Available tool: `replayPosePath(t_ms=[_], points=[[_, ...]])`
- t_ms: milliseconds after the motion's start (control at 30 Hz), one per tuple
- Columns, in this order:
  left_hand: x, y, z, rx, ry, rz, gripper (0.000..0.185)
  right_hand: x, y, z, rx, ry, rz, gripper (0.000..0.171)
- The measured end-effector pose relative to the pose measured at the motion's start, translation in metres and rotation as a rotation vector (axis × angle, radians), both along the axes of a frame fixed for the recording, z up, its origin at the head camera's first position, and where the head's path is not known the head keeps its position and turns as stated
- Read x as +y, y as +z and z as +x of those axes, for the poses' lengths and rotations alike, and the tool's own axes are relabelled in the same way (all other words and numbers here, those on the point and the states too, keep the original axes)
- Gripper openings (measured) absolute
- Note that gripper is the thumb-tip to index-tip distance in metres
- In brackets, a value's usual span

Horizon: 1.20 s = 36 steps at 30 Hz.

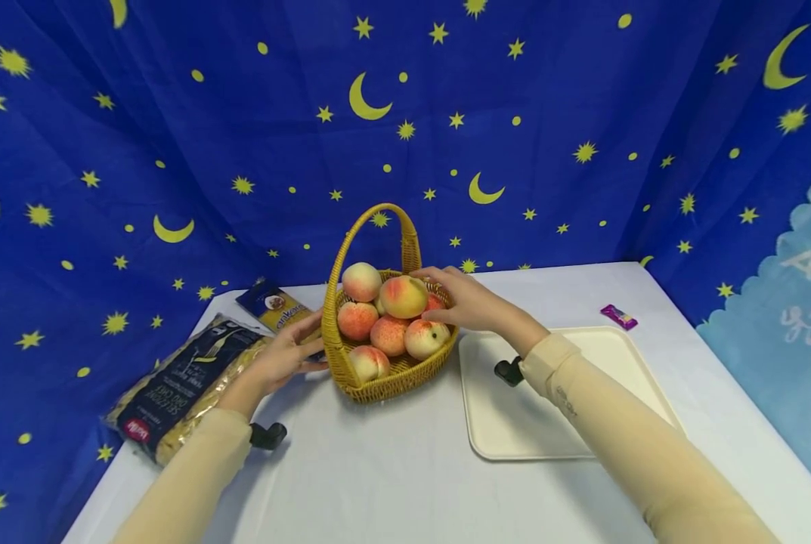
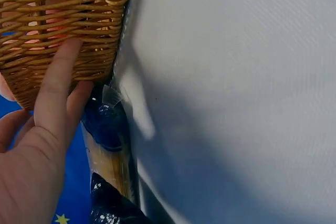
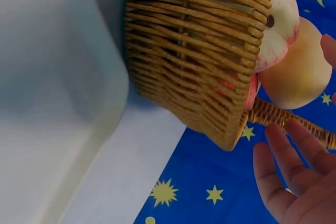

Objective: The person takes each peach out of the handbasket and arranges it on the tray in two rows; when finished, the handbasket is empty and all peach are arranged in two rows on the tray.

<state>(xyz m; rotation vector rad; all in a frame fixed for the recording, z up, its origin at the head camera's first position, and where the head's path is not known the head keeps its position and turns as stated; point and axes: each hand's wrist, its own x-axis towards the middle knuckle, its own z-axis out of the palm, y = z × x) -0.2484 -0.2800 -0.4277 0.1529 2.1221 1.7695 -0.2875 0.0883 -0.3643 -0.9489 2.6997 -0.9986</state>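
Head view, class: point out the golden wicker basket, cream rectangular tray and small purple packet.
Golden wicker basket (image 1: 405, 381), head view: front wall.
Cream rectangular tray (image 1: 507, 423), head view: bare left surface.
Small purple packet (image 1: 619, 317), head view: wrapper's middle.

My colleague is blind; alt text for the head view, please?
A wicker basket of peaches on a white table, a person's left hand at its side, right hand at its rim. Two packets lie left; right, a cream tray and purple wrapper.

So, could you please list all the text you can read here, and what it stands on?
"SELEZIONE ORO CHEF": large bag; its red logo and smaller print are too blurred.
"ankar…": smaller pack, ending unclear.
"A": light-blue hanging; other letters unclear.
Purple wrapper: too small to read.
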Motion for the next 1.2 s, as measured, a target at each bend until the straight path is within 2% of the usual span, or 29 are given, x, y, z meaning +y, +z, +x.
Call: replayPosePath(t_ms=[433, 700, 1200], points=[[0.003, -0.006, 0.002, -0.016, 0.033, 0.035, 0.073, -0.023, -0.003, -0.015, -0.018, 0.01, -0.014, 0.074], [0.004, -0.006, 0.0, -0.018, 0.055, 0.047, 0.074, -0.026, -0.007, -0.023, -0.057, -0.015, 0.002, 0.076], [0.005, -0.007, -0.001, -0.005, 0.075, 0.033, 0.073, -0.03, -0.009, -0.03, -0.041, -0.039, -0.005, 0.071]])
